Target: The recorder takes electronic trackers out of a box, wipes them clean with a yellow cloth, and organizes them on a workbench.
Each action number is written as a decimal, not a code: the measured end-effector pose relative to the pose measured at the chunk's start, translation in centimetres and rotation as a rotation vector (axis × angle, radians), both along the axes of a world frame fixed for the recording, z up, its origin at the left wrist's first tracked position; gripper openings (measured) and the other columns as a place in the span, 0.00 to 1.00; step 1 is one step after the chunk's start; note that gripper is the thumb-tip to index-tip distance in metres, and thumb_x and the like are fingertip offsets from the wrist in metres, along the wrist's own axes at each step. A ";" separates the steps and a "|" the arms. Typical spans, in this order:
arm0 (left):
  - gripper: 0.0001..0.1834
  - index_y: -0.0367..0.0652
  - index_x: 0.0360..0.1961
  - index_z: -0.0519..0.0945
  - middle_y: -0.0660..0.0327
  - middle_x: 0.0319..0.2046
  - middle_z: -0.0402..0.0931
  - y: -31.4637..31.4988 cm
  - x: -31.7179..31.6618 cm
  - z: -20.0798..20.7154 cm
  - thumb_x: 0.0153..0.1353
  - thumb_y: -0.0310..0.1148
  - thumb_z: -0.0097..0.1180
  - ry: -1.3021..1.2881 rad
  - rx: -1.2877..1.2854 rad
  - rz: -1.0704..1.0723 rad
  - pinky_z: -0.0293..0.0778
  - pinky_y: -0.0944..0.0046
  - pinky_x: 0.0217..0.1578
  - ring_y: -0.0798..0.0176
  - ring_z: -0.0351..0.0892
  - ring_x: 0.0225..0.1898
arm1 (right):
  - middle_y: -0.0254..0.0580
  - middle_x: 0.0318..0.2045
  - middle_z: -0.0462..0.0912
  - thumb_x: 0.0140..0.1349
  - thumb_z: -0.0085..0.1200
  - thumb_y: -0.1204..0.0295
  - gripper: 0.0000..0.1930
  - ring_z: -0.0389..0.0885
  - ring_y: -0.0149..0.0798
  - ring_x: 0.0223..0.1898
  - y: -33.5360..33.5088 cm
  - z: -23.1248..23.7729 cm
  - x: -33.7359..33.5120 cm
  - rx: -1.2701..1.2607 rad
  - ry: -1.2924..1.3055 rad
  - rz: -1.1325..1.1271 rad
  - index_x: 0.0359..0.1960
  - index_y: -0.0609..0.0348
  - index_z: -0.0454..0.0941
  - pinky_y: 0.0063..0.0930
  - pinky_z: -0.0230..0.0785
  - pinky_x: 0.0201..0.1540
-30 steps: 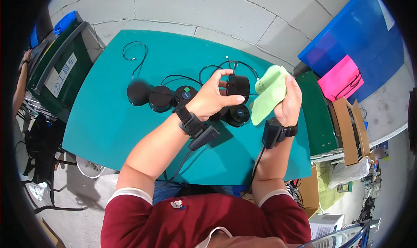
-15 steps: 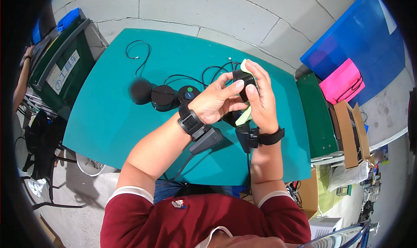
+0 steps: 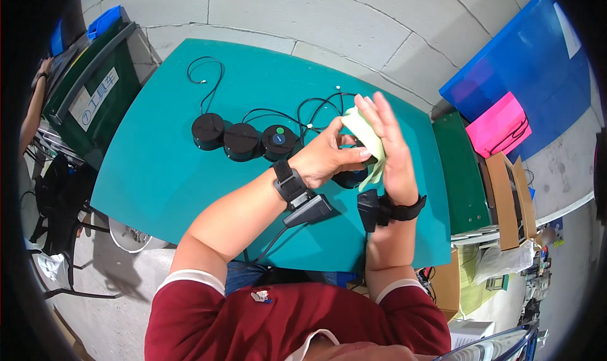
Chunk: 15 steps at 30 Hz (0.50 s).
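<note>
My left hand [image 3: 322,157] is closed round a black round device, mostly hidden by my fingers and a pale green cloth [image 3: 368,138]. The cloth lies against the palm of my right hand [image 3: 397,149], whose fingers are stretched out straight. The cloth covers the device's right side. Below my left hand another black round device [image 3: 349,179] sits on the table, partly hidden. To the left stand three more black cylindrical devices in a row: one at the left end [image 3: 208,131], a middle one [image 3: 241,141], and one with green and blue round stickers [image 3: 278,141].
The green table [image 3: 158,177] carries thin black cables [image 3: 221,86] toward its far side, before a pale block wall [image 3: 265,13]. Black strapped units [image 3: 308,209] sit on both wrists, cables trailing. At right are a pink bag [image 3: 499,124] and a cardboard box [image 3: 506,200].
My right hand has straightened its fingers and tipped back from the device. The cloth now spreads between both hands, and the device in my left hand has moved slightly nearer me.
</note>
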<state>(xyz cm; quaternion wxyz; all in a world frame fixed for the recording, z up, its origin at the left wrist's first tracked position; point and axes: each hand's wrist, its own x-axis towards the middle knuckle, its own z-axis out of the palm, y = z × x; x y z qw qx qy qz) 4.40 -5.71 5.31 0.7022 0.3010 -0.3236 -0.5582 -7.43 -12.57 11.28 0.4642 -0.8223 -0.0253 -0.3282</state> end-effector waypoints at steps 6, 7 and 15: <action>0.30 0.50 0.58 0.57 0.63 0.49 0.66 -0.5 0.1 -0.3 0.55 0.24 0.54 0.439 -0.265 -0.247 0.73 0.61 0.47 0.65 0.70 0.50 | 0.58 0.56 0.64 0.63 0.28 0.45 0.36 0.60 0.49 0.60 -0.6 1.0 -1.0 0.232 -0.331 0.043 0.61 0.66 0.53 0.36 0.45 0.63; 0.30 0.50 0.58 0.57 0.63 0.49 0.66 -0.4 0.0 -0.1 0.55 0.24 0.54 0.439 -0.266 -0.246 0.73 0.61 0.47 0.65 0.70 0.50 | 0.55 0.57 0.64 0.63 0.33 0.52 0.30 0.61 0.49 0.59 -0.6 1.0 -0.9 0.043 -0.206 -0.059 0.57 0.66 0.60 0.38 0.48 0.62; 0.40 0.47 0.58 0.58 0.65 0.50 0.64 0.6 -0.3 1.3 0.44 0.24 0.65 0.004 -0.365 0.085 0.69 0.67 0.49 0.68 0.65 0.52 | 0.54 0.51 0.65 0.60 0.41 0.66 0.14 0.65 0.47 0.52 -0.3 -0.2 0.8 -0.316 -0.131 -0.236 0.44 0.60 0.69 0.36 0.59 0.53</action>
